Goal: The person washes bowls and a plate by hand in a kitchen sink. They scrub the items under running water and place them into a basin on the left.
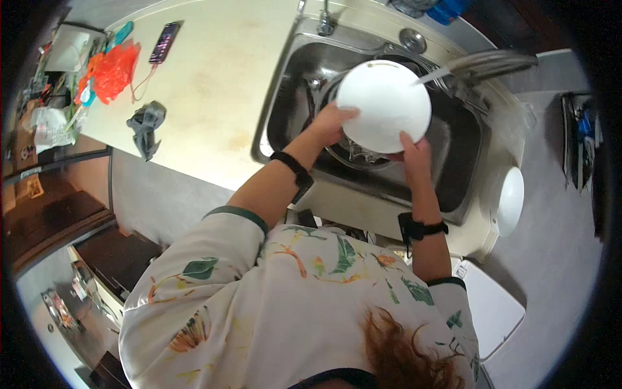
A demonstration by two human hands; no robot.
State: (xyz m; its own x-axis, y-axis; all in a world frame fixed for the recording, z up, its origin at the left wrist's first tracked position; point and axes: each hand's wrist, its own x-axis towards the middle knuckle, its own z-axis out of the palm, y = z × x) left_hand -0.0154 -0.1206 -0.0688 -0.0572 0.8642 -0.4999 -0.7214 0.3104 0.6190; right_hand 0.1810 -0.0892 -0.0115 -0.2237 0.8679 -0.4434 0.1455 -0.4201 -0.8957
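Observation:
Both my hands hold a round white dish (pixel 384 107) over the stainless steel sink (pixel 459 185). At its left rim is my left hand (pixel 335 124), thumb lying on the white surface. My right hand (pixel 414 151) grips the lower right rim, with its thumb on top. Below the dish, partly hidden by it, a round vessel (pixel 362 158) in the sink shows a rim and what looks like moving water. The metal faucet base (pixel 325 24) stands at the sink's back edge; the flow of water from it cannot be made out.
A white bowl (pixel 510 202) stands at the counter's right edge. A phone (pixel 164 43) with a cable, a red plastic bag (pixel 115 70) and a crumpled grey bag (pixel 146 127) lie on the left counter. Blurred metal utensils (pixel 491 63) are at the sink's back right.

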